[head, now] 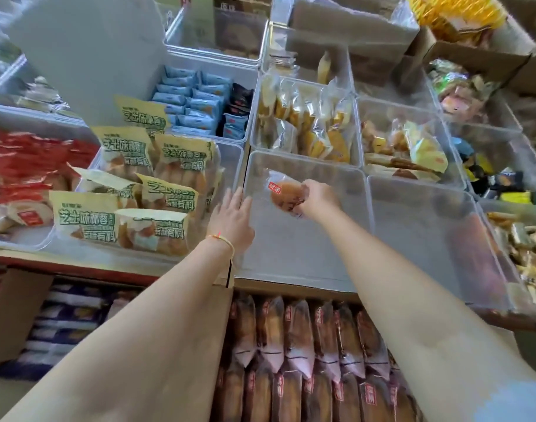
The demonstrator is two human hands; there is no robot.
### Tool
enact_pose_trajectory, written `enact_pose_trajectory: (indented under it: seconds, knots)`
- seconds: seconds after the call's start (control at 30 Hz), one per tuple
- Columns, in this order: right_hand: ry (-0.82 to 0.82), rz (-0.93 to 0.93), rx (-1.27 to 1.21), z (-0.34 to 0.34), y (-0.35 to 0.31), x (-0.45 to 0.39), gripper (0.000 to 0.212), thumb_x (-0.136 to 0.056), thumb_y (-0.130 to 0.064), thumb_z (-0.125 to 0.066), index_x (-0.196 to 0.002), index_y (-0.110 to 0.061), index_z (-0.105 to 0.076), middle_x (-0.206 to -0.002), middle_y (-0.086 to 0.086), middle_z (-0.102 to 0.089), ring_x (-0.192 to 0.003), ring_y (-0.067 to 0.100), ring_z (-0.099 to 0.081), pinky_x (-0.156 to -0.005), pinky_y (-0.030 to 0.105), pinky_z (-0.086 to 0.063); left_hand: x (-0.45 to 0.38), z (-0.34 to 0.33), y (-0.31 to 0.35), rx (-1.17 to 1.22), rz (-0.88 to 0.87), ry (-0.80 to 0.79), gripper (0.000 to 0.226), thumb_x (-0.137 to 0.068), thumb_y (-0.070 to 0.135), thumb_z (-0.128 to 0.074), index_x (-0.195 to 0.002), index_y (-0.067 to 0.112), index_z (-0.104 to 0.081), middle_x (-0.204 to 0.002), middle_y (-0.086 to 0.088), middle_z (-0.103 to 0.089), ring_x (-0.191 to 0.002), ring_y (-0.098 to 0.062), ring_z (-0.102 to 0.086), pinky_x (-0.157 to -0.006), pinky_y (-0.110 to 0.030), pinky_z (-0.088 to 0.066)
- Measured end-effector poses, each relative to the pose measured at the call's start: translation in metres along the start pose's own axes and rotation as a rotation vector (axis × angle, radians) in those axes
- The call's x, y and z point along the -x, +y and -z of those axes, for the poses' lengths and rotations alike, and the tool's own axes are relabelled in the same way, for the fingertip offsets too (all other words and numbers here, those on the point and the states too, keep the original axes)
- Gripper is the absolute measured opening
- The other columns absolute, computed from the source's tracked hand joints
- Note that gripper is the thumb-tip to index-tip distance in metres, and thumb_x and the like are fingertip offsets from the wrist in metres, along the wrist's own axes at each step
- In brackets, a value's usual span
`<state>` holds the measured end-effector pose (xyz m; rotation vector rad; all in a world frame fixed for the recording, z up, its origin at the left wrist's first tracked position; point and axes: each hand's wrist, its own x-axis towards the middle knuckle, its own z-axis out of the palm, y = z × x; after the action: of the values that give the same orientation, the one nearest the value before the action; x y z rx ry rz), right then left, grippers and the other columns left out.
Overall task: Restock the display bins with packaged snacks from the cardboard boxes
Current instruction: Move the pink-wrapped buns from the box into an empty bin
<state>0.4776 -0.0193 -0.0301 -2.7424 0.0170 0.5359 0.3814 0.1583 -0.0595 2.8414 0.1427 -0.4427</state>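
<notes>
Right hand (pixel 317 197) pinches a single wrapped bun (pixel 286 195), fingers curled round its right edge, holding it over the far part of the clear bin (pixel 294 257) just under both hands; whether the bun touches the bin floor can't be told. Left hand (pixel 231 219) is flat, fingers straight and resting on the bin's left rim, holding nothing. Below both forearms, near the body, sits the cardboard box (pixel 315 360) packed with rows of the same kind of buns. Step looks like placing the first pack. To do it well: set it flat or upright against the far wall, label facing up, left hand steadying the bin so rows can build toward the body.
</notes>
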Motion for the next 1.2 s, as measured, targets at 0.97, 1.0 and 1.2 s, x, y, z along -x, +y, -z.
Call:
enact_pose_trajectory:
  seconds: [0.97, 1.0, 1.2]
  knots:
    - [0.074, -0.248, -0.501, -0.01, -0.013, -0.025, 0.026, -0.089, -0.032, -0.064, -0.103, -0.01, -0.06, -0.106, 0.008, -0.067, -0.082, 0.026, -0.072, -0.061, 0.033, -0.061, -0.018, -0.015, -0.004, 0.076, -0.023, 0.116, 0.08, -0.09, 0.036, -0.054, -0.157, 0.018, -0.015, -0.166, -0.005, -0.004, -0.152, -0.025, 0.008, -0.123, -0.042, -0.007]
    - [0.067, -0.208, -0.566, -0.002, -0.018, -0.009, 0.02, -0.091, -0.026, -0.062, -0.104, -0.012, -0.058, -0.104, 0.008, -0.067, -0.077, 0.023, -0.071, -0.059, 0.032, -0.061, -0.014, -0.01, -0.005, 0.17, -0.054, 0.133, 0.076, -0.09, 0.028, -0.057, -0.155, 0.016, -0.021, -0.165, -0.008, -0.009, -0.152, -0.026, 0.003, -0.123, -0.039, -0.007]
    - [-0.026, 0.145, -0.935, 0.025, -0.038, 0.13, 0.014, -0.097, -0.009, -0.054, -0.086, -0.005, -0.061, -0.074, 0.012, -0.064, -0.056, 0.023, -0.065, -0.05, 0.031, -0.053, 0.071, 0.005, -0.011, 0.571, -0.053, 0.533, 0.026, -0.089, 0.003, -0.055, -0.111, 0.008, -0.07, -0.116, -0.009, -0.066, -0.105, -0.026, -0.061, -0.085, -0.032, -0.046]
